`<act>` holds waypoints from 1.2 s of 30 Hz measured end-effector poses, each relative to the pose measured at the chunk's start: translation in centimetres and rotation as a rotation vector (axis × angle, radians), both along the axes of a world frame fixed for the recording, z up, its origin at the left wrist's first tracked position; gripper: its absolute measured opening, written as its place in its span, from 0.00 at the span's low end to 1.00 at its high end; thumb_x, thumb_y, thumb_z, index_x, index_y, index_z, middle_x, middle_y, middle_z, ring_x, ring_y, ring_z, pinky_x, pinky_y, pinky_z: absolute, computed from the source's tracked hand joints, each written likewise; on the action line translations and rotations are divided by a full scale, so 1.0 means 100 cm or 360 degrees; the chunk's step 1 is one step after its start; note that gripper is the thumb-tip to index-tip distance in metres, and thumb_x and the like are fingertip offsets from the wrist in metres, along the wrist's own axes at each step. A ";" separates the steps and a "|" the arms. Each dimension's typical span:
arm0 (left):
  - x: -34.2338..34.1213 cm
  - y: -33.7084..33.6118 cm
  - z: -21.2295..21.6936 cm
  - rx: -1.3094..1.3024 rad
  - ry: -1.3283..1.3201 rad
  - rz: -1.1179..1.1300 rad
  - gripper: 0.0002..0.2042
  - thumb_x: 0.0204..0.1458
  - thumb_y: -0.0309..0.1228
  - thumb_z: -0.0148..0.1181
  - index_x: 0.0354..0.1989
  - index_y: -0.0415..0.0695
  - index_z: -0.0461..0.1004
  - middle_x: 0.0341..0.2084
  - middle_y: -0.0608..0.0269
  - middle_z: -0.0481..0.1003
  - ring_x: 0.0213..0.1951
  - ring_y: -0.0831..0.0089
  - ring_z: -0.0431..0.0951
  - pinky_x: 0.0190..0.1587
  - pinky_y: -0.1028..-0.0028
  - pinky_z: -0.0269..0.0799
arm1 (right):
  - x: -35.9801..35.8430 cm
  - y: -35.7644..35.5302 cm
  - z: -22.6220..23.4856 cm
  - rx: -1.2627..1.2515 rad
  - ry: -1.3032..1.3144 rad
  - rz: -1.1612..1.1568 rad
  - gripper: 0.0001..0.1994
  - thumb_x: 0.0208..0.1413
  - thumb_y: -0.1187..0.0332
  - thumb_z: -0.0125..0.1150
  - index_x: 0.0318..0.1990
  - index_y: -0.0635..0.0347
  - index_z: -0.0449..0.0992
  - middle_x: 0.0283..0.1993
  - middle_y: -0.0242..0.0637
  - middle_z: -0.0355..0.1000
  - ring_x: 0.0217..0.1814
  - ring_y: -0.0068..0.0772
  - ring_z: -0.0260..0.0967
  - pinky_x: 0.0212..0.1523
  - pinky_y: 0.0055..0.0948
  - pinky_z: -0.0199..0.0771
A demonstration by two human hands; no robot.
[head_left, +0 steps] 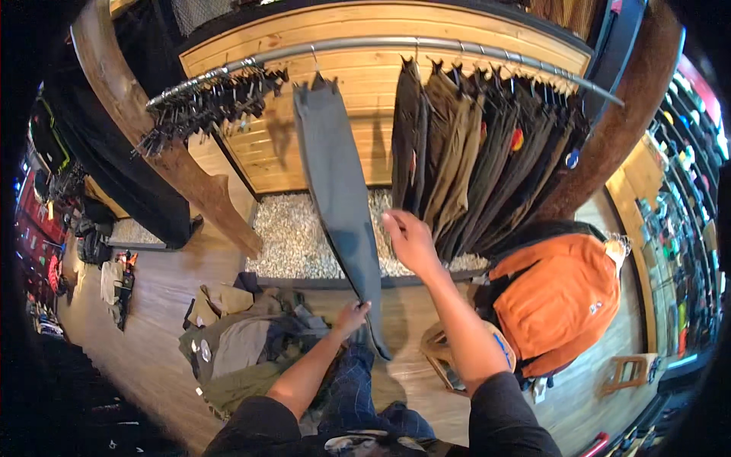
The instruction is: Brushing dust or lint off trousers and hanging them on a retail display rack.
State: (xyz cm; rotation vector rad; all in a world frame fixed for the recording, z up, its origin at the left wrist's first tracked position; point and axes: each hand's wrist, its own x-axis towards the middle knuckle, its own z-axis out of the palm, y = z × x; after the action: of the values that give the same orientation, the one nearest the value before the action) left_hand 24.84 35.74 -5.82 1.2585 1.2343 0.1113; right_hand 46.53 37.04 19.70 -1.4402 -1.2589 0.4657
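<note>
A pair of grey trousers (339,183) hangs full length from a hanger on the metal rail (365,44) that runs along a wooden wall panel (365,84). The left hand (352,316) is closed around the lower hem of these trousers, pinching the fabric near its bottom edge (the fingers curl over the cloth, so the grip is tight rather than loose). The right hand (410,240) is held higher and to the right, fingers loosely spread and bent, touching or just beside the right edge of the grey trousers; whether it has actually caught hold of the cloth cannot be told.

Just to the right of that hand hangs a tight row of brown and dark trousers (472,152) on the same rail. At the left end of the rail sits a bunch of empty black hangers (205,107). Below the rail lies a bed of pale pebbles (293,236). On the wooden floor (152,305), left of the person's knees, is a heap of clothes (244,335). An orange garment (560,297) lies to the right, near a small wooden stool (628,373).
</note>
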 end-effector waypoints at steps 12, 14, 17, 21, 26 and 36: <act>-0.019 0.365 0.229 0.0406 -0.1485 0.0328 0.32 0.65 0.52 0.43 0.71 0.46 0.51 0.67 0.67 0.59 0.55 0.78 0.67 0.57 0.78 0.60 | -0.037 0.319 0.132 -0.0124 0.0104 -0.0282 0.31 0.56 0.44 0.59 0.51 0.68 0.75 0.38 0.47 0.78 0.37 0.42 0.77 0.40 0.35 0.74; 0.003 0.400 0.284 0.0473 -0.1552 0.0208 0.30 0.66 0.46 0.41 0.73 0.47 0.47 0.70 0.68 0.54 0.62 0.80 0.62 0.58 0.79 0.58 | -0.034 0.334 0.144 -0.0395 -0.0143 -0.0032 0.30 0.53 0.50 0.63 0.54 0.68 0.73 0.37 0.50 0.78 0.40 0.44 0.77 0.42 0.37 0.74; 0.029 0.435 0.302 0.0412 -0.1771 -0.0205 0.29 0.66 0.42 0.44 0.73 0.45 0.47 0.66 0.70 0.60 0.37 0.88 0.64 0.39 0.82 0.61 | -0.034 0.354 0.133 -0.0006 -0.0278 -0.0232 0.23 0.49 0.59 0.65 0.47 0.70 0.76 0.31 0.56 0.75 0.35 0.51 0.77 0.38 0.42 0.74; 0.062 0.441 0.328 0.0543 -0.1444 -0.0138 0.26 0.65 0.27 0.37 0.73 0.49 0.49 0.72 0.66 0.48 0.63 0.75 0.61 0.60 0.79 0.56 | -0.029 0.363 0.138 0.0044 -0.0424 -0.0303 0.13 0.49 0.69 0.60 0.39 0.72 0.76 0.29 0.62 0.73 0.35 0.61 0.74 0.36 0.48 0.74; 0.094 0.430 0.335 0.0764 -0.1300 -0.0322 0.26 0.64 0.24 0.38 0.72 0.45 0.51 0.72 0.64 0.50 0.69 0.70 0.53 0.66 0.76 0.49 | -0.004 0.348 0.135 0.0012 -0.0581 -0.0447 0.10 0.53 0.71 0.57 0.36 0.70 0.76 0.33 0.62 0.73 0.37 0.65 0.72 0.40 0.52 0.73; 0.169 0.373 0.346 0.1151 -0.1095 -0.0703 0.32 0.59 0.15 0.37 0.73 0.50 0.48 0.73 0.61 0.42 0.74 0.63 0.38 0.71 0.68 0.41 | 0.051 0.274 0.164 -0.0328 -0.0751 -0.0811 0.09 0.56 0.67 0.57 0.37 0.65 0.77 0.38 0.55 0.75 0.43 0.60 0.73 0.42 0.51 0.75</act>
State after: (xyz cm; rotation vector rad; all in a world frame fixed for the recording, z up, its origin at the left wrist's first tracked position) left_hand 41.71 73.05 28.75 1.8695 0.2888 0.6516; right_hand 51.59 64.46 36.10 -2.0506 -1.1582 -0.1037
